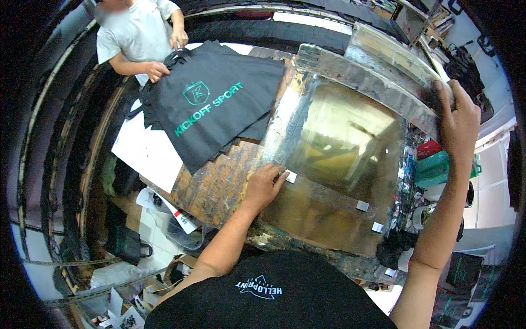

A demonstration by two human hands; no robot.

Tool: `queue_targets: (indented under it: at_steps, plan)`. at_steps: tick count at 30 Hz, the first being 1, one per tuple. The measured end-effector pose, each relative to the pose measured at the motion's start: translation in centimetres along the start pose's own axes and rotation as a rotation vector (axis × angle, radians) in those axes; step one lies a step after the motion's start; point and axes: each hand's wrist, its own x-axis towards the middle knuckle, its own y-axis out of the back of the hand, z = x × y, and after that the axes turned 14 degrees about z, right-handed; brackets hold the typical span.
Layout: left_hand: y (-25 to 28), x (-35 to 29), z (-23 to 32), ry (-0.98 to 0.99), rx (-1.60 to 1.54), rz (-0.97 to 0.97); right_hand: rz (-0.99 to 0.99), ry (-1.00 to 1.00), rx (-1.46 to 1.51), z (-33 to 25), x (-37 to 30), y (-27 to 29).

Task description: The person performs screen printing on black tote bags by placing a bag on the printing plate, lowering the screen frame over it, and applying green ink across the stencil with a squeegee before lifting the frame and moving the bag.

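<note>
Gripping grey frame (372, 82): right hand (459, 118) | left hand (264, 188), frame ahead: at white square (291, 177), grip unclear

The black top (274, 315) bears a pointed white emblem (268, 290) — forearms (227, 241) and fingers (278, 172) are bare.
</note>
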Motion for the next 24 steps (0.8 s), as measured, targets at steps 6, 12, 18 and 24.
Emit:
queue_targets:
  at_steps: [6, 12, 18, 24]
  plan:
    - [2.9, 3.4, -4.3, -0.155, 0.173, 0.041, 0.026, 0.076, -0.009, -0.9, -0.2, 0.1]
    - [3.8, 9.3, -8.3, -0.065, 0.694, -0.115, 0.045, 0.071, -0.004, -0.9, 0.1, 0.9]
    - [2.3, 8.2, -10.6, -0.071, 0.793, -0.056, 0.067, 0.068, 0.010, -1.2, 0.3, 0.8]
    - [7.7, 14.8, -10.0, -0.036, 0.627, 0.061, 0.227, 0.155, 0.038, 0.2, 1.4, -0.7]
